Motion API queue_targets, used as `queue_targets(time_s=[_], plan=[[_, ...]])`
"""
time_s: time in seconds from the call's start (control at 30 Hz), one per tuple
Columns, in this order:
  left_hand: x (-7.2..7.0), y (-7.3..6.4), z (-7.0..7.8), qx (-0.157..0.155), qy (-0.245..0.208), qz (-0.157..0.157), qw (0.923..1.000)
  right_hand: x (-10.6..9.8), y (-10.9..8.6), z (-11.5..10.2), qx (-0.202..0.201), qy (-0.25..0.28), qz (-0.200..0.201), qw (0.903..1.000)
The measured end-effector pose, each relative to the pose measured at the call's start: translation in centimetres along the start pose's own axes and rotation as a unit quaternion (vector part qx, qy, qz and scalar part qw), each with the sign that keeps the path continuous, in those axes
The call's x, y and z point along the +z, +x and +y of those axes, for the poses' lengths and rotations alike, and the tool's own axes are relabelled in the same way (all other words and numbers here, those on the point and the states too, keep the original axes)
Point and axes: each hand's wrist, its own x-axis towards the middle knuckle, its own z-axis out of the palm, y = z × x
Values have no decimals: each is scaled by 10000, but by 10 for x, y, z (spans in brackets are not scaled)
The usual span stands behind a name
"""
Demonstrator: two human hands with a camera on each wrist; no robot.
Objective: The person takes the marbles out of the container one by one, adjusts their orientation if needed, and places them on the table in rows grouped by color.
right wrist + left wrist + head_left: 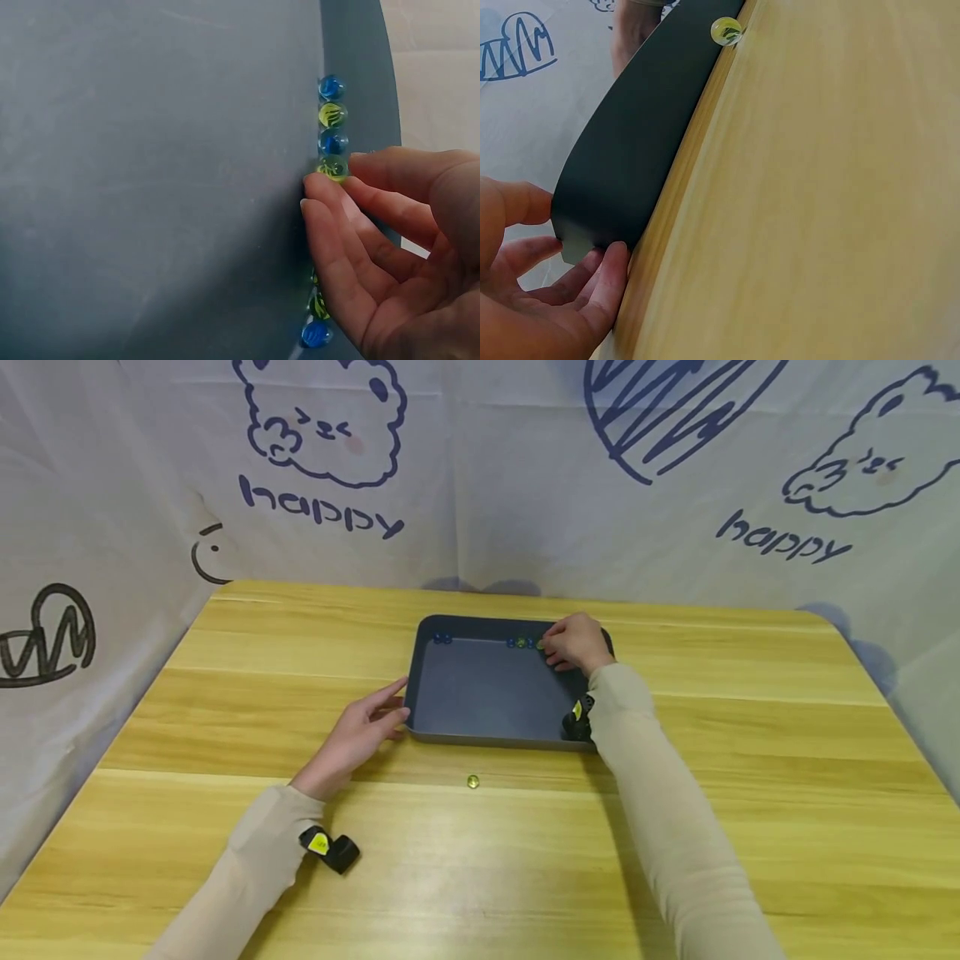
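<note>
My right hand [576,642] is over the far right part of a dark grey tray [480,693]. Its thumb and fingertips pinch a yellow-green glass marble [333,167] at the end of a short row along the tray's far wall. That row alternates a blue marble [331,88] with a yellow one [331,115]. Past my fingers lie a partly hidden green marble [320,306] and a blue one [316,334]. My left hand [352,739] touches the outside of the tray's near left corner with relaxed fingers.
A yellow marble [472,782] lies on the wooden table [480,877] in front of the tray. Two blue marbles [443,639] sit in the tray's far left corner. Behind the table hangs a white cloth [495,485] with drawings.
</note>
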Motion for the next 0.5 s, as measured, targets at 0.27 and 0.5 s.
queue_targets(time_s=[0.27, 0.5], plan=[[1, 1, 0, 11, -12, 8, 10000, 5, 4, 2, 81, -338, 135, 9993], [1, 0, 0, 48, -97, 6, 9999, 7, 6, 1, 118, -499, 144, 9986]])
